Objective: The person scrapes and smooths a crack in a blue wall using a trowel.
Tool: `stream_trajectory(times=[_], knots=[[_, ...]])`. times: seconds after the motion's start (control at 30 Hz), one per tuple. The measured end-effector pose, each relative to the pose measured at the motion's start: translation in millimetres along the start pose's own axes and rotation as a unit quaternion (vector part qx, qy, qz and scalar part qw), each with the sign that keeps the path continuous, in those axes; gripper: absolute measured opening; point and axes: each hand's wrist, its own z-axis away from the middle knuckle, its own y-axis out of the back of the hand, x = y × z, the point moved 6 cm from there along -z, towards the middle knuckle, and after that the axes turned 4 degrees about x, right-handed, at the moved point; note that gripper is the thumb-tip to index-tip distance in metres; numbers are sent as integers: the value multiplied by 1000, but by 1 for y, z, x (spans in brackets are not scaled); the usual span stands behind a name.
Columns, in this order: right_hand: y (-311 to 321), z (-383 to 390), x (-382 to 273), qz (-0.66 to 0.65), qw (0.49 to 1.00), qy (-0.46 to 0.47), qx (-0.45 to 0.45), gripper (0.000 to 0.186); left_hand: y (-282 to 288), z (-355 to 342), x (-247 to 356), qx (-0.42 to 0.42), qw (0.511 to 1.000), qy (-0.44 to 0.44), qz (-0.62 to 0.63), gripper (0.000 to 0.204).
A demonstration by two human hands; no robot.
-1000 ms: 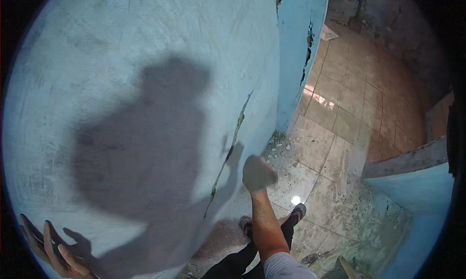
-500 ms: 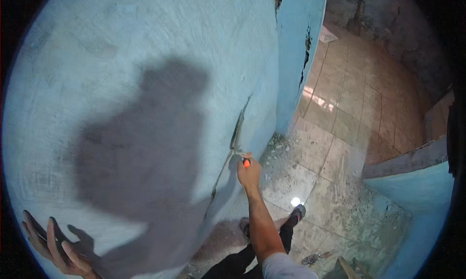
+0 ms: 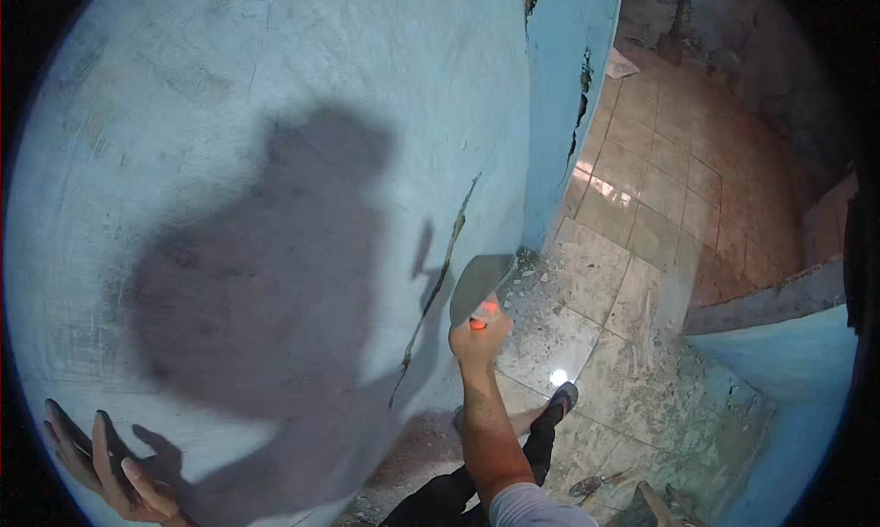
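Observation:
My right hand (image 3: 479,339) is closed round the orange handle of a trowel (image 3: 475,281). The grey blade points up and away from the hand, its broad face showing, just right of a blue wall (image 3: 247,60). A long, narrow crack (image 3: 434,293) runs slantwise down that wall, left of the blade and apart from it. At the lower left, my left hand (image 3: 124,477) has its fingers spread beside the wall and holds nothing; whether the palm touches the wall I cannot tell.
Rubble and dust lie on the tiled floor (image 3: 573,270) at the wall's foot. A low blue wall (image 3: 788,334) stands at right. A dark oval object (image 3: 587,487) lies near my feet. Another jagged crack (image 3: 581,101) marks the wall's far end. My shadow covers much of the wall.
My right hand has turned the trowel away from the crack, so its blade now shows broadside instead of edge-on at the wall. The left hand has hardly moved.

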Motion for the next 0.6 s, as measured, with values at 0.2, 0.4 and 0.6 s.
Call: stream_trajectory(times=[0.2, 0.4, 0.6], knots=[[14, 21, 117, 132, 969, -205, 32, 11, 0, 5, -7, -21, 997, -67, -14, 48], [-1, 8, 21, -118, 984, -120, -54, 2, -2, 6, -19, -2, 999, -54, 2, 50], [-27, 40, 104, 91, 981, -103, -135, 20, -4, 6, -9, 8, 998, -54, -25, 48]])
